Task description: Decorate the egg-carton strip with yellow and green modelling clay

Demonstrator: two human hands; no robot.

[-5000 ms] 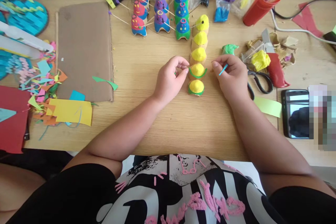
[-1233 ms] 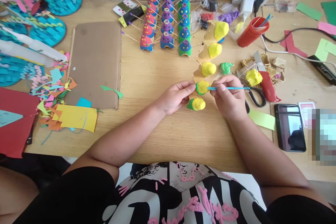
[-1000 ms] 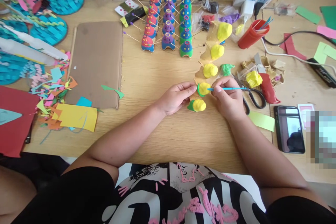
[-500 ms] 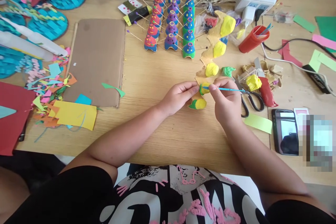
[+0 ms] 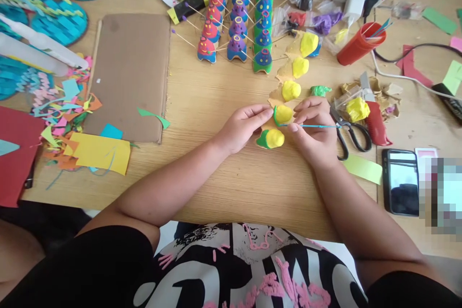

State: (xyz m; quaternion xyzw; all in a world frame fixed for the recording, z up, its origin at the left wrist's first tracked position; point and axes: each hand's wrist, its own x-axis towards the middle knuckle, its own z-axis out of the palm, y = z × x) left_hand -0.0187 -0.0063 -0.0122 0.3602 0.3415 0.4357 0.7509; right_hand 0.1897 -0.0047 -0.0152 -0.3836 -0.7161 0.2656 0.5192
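A strip of egg-carton bumps (image 5: 277, 97) carries yellow clay caps. Its two nearest bumps also have green clay around the yellow. My left hand (image 5: 245, 127) pinches the left edge of the second-nearest bump (image 5: 283, 114). Between the thumb and fingers of my right hand (image 5: 314, 127) is a thin blue stick (image 5: 317, 126), its tip at the lower edge of that same bump. The nearest bump (image 5: 273, 138) lies just below my hands, touched by neither palm. A green clay lump (image 5: 320, 90) sits behind my right hand.
Three rows of painted figures with pins (image 5: 236, 48) stand at the back. Scissors (image 5: 355, 135), a red cutter (image 5: 377, 122), a red cup (image 5: 355, 47) and a phone (image 5: 400, 180) lie right. Cardboard (image 5: 130, 77) and paper scraps (image 5: 61, 125) are left.
The stick's tip has gone from the top of the yellow clay to its lower edge, and my right hand's fingers have spread a little. The view has shifted slightly.
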